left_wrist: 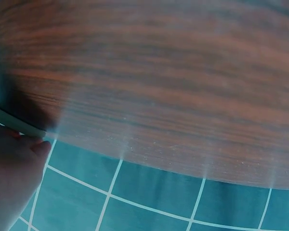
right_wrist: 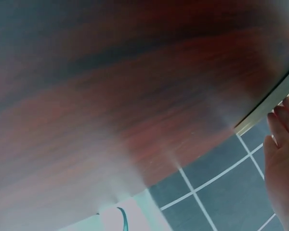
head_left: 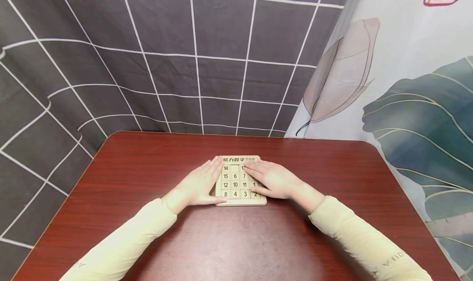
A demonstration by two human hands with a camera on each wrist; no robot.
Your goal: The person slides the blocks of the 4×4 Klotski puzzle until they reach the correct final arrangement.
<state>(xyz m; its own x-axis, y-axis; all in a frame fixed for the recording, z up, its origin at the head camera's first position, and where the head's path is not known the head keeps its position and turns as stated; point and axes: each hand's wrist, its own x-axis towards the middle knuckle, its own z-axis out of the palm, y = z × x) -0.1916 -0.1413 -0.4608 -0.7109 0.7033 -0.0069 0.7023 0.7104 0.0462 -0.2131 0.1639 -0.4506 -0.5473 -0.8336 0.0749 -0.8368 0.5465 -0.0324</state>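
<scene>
A pale sliding number puzzle (head_left: 235, 185) lies flat on the table, with a dark printed title along its top and a gap in the top row beside the tile marked 14 (head_left: 226, 168). My left hand (head_left: 197, 186) rests along the puzzle's left edge, fingers straight, thumb on the bottom left corner. Across the right side lies my right hand (head_left: 275, 180), its extended fingers covering some tiles of the right column. In the left wrist view, part of the left hand (left_wrist: 14, 178) shows against the puzzle's edge (left_wrist: 14, 121). The right wrist view has the right fingers at the puzzle's side (right_wrist: 267, 105).
The reddish-brown wooden table (head_left: 148, 162) has rounded far corners. Behind it hangs a dark curtain with a white grid (head_left: 218, 80). A white curtain with large leaf prints (head_left: 417, 108) hangs at the right.
</scene>
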